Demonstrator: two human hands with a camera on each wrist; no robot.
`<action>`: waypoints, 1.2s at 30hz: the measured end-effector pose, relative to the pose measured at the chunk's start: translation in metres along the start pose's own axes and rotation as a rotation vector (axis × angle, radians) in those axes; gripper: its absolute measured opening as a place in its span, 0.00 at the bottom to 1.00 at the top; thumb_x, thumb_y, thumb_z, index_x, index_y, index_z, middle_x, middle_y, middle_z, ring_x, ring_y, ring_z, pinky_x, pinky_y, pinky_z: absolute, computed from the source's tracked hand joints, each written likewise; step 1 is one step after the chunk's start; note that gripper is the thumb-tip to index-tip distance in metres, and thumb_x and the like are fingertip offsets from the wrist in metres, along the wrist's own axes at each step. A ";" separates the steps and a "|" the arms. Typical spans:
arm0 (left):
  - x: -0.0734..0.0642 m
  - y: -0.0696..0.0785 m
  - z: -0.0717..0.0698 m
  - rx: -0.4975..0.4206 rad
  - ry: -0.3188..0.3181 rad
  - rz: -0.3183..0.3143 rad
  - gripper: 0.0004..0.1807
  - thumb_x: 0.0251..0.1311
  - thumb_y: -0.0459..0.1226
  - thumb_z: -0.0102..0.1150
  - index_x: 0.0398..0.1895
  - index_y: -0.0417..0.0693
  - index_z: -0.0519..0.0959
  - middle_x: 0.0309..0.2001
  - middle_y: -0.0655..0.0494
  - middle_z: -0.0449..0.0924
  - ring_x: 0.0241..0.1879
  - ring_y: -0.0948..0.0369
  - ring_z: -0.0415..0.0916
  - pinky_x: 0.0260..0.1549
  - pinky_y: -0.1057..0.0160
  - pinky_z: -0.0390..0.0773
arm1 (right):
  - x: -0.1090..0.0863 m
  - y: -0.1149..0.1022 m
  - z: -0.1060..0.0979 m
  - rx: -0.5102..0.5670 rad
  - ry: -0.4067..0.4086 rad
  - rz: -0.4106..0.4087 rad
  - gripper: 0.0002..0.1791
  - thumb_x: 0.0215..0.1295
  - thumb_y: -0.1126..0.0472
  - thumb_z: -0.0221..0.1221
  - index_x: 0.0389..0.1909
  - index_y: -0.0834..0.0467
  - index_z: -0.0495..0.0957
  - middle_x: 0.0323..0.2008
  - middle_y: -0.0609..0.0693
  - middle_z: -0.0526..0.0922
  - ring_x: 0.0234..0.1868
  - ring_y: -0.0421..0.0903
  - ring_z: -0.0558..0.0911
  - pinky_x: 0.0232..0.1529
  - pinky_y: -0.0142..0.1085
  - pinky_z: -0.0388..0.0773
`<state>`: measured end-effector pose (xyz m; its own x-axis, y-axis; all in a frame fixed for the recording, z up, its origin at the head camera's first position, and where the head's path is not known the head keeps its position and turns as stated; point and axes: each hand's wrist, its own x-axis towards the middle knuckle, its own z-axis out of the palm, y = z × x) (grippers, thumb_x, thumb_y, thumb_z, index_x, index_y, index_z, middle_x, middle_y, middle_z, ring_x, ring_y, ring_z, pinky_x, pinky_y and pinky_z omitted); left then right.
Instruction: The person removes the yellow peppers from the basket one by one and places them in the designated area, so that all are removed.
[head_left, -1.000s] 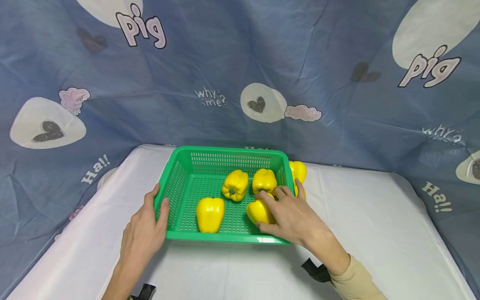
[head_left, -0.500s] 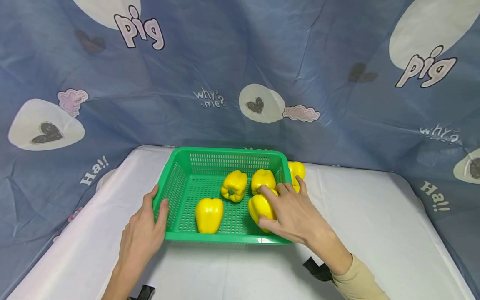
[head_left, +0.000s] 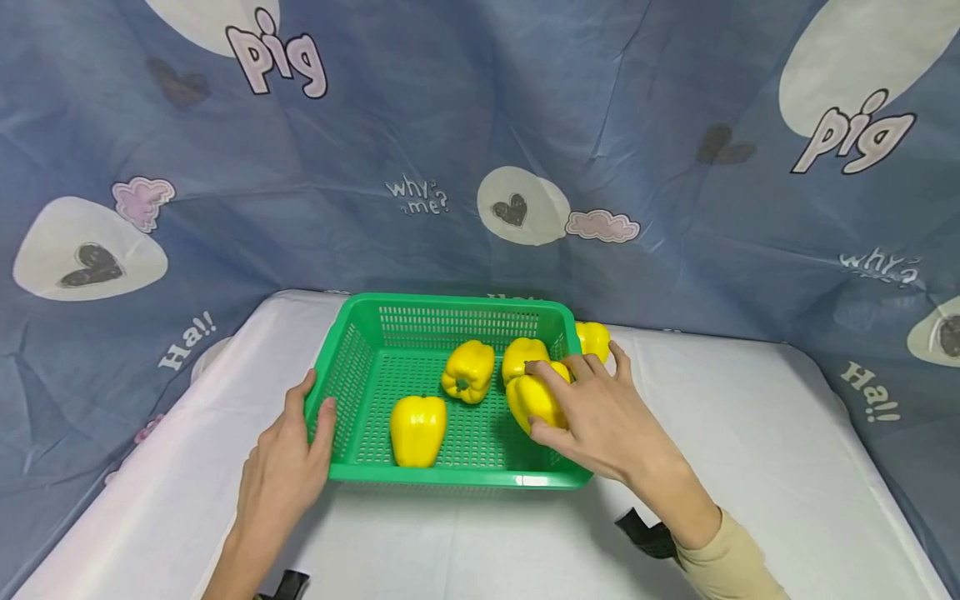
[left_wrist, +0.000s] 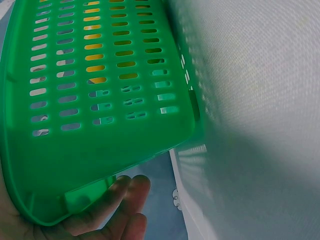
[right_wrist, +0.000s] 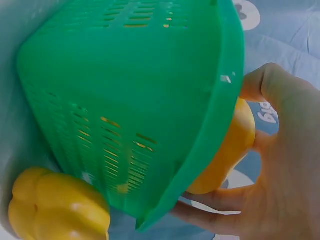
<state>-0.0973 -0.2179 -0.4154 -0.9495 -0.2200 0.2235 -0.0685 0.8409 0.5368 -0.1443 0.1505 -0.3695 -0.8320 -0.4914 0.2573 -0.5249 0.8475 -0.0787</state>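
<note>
My left hand grips the left rim of a green plastic basket, thumb inside. In the left wrist view, its fingers show below the basket's slotted wall. A yellow bell pepper is in my right hand, held between thumb and fingers above the basket's right side. The right wrist view shows that pepper level with the rim, partly hidden behind it. Inside the basket lie three more yellow bell peppers: one near the front, one mid-basket, one at back right.
Outside the basket's right wall, a yellow bell pepper lies on the white tablecloth; the right wrist view shows a yellow pepper there too. A blue printed cloth hangs behind the table.
My right hand has lifted the pepper off the basket floor and moved it right, toward the rim. My left hand and the basket have hardly moved.
</note>
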 end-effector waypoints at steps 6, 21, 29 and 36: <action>-0.001 0.000 -0.001 0.001 -0.009 -0.011 0.34 0.85 0.54 0.38 0.84 0.45 0.61 0.76 0.35 0.73 0.53 0.25 0.83 0.36 0.32 0.81 | -0.001 0.002 -0.004 0.002 0.016 -0.005 0.30 0.68 0.37 0.56 0.69 0.42 0.75 0.49 0.55 0.84 0.53 0.56 0.83 0.74 0.75 0.56; -0.001 -0.001 -0.001 0.002 -0.020 -0.017 0.35 0.85 0.54 0.38 0.84 0.45 0.61 0.76 0.35 0.73 0.55 0.25 0.83 0.37 0.31 0.81 | -0.004 0.012 -0.012 0.011 0.066 0.030 0.30 0.70 0.38 0.54 0.68 0.48 0.74 0.58 0.58 0.84 0.59 0.59 0.84 0.73 0.77 0.58; -0.001 -0.001 0.000 0.001 -0.023 -0.020 0.35 0.85 0.55 0.38 0.85 0.46 0.60 0.77 0.36 0.72 0.56 0.25 0.82 0.39 0.30 0.80 | -0.007 0.022 -0.019 0.005 0.081 0.090 0.31 0.71 0.41 0.53 0.70 0.50 0.73 0.60 0.60 0.84 0.59 0.63 0.84 0.74 0.78 0.55; 0.000 -0.001 0.000 0.004 -0.028 -0.024 0.35 0.85 0.55 0.38 0.85 0.46 0.60 0.77 0.36 0.72 0.56 0.25 0.82 0.39 0.30 0.80 | -0.011 0.034 -0.021 0.014 0.091 0.128 0.31 0.75 0.43 0.52 0.71 0.56 0.70 0.60 0.63 0.85 0.60 0.65 0.83 0.73 0.78 0.55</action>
<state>-0.0968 -0.2192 -0.4158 -0.9559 -0.2263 0.1871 -0.0929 0.8375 0.5385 -0.1495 0.1885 -0.3549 -0.8730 -0.3590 0.3301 -0.4187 0.8988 -0.1299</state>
